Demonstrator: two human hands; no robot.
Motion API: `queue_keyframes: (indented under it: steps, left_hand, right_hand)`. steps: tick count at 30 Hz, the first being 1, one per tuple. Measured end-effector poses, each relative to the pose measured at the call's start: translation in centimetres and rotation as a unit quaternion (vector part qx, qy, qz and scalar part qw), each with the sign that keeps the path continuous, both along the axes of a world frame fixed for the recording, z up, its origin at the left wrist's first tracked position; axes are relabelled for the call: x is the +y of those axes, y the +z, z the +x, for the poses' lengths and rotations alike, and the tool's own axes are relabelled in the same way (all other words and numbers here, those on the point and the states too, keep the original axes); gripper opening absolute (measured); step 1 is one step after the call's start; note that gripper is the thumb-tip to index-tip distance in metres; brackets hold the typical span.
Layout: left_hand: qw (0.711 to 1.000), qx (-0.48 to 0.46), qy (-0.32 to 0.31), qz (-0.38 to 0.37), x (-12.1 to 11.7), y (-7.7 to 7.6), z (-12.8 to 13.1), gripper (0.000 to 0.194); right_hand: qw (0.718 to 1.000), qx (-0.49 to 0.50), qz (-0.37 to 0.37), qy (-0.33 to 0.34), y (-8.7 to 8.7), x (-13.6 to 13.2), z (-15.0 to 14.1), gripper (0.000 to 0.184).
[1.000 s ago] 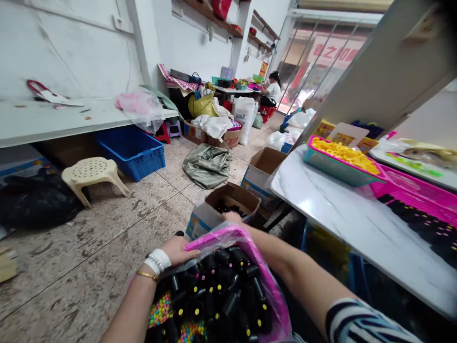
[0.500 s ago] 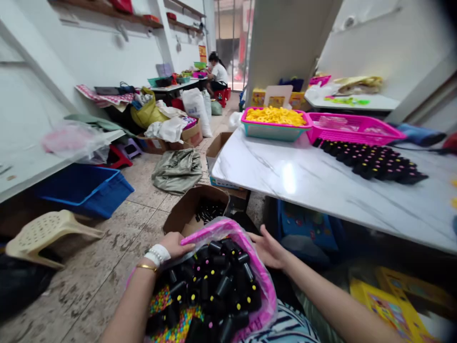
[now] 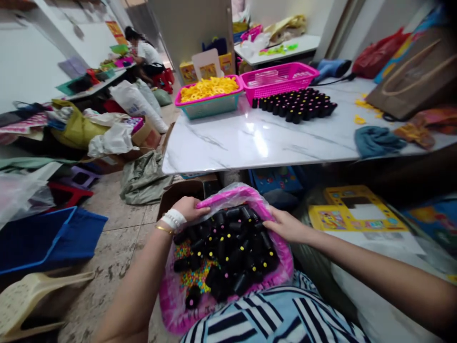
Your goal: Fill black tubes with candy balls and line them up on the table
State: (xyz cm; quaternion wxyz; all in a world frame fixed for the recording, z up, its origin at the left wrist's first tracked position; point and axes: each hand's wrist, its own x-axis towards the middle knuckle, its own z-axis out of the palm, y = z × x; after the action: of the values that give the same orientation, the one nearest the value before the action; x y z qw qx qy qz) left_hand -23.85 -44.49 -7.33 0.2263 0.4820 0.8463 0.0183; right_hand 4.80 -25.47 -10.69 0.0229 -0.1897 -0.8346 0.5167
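Against the striped top on my lap rests a pink basket [image 3: 167,305] lined with see-through plastic. Inside it lie several small black cylinders [image 3: 232,243], many with a yellow or pink dot on the end, over tiny multicoloured beads [image 3: 200,277]. My left hand [image 3: 189,208], with a white band and a gold bangle at the wrist, is closed on the rim at the far left corner. On the right side, my right hand [image 3: 287,226] grips the rim, thumb inside; its other fingers are partly hidden.
Ahead stands a marble-patterned table [image 3: 214,152] bearing a basket of yellow pieces [image 3: 209,90], a pink basket [image 3: 278,78] and rows of black cylinders [image 3: 296,105]. A cardboard box [image 3: 171,195] sits beneath its edge. Left are a cream stool [image 3: 32,305] and blue bin [image 3: 50,243]. A person [image 3: 148,55] sits farther back.
My view has swung right. My right hand, open beside the basket before, has closed on its rim. The basket now sits more level, with my left hand still on it.
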Motion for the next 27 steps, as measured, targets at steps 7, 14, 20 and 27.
queue_keyframes:
  steps: [7,14,20,27]
  left_hand:
    - [0.998,0.020,0.002,0.062,6.6,-4.5,2.9,0.060]
    - [0.992,-0.018,0.088,0.090,5.4,-4.7,0.4,0.051]
    - [0.989,0.048,0.109,0.088,9.9,-3.7,1.3,0.045]
    - [0.994,-0.007,0.010,0.105,19.0,-6.6,3.0,0.037]
  right_hand:
    - [0.997,-0.081,0.005,0.008,-0.6,2.6,1.2,0.026]
    - [0.996,-0.074,-0.001,0.049,-1.1,4.4,-2.6,0.017]
    - [0.997,-0.071,0.017,0.039,-2.6,8.4,-2.6,0.030]
    - [0.985,-0.153,0.041,-0.071,-5.0,11.7,2.2,0.031]
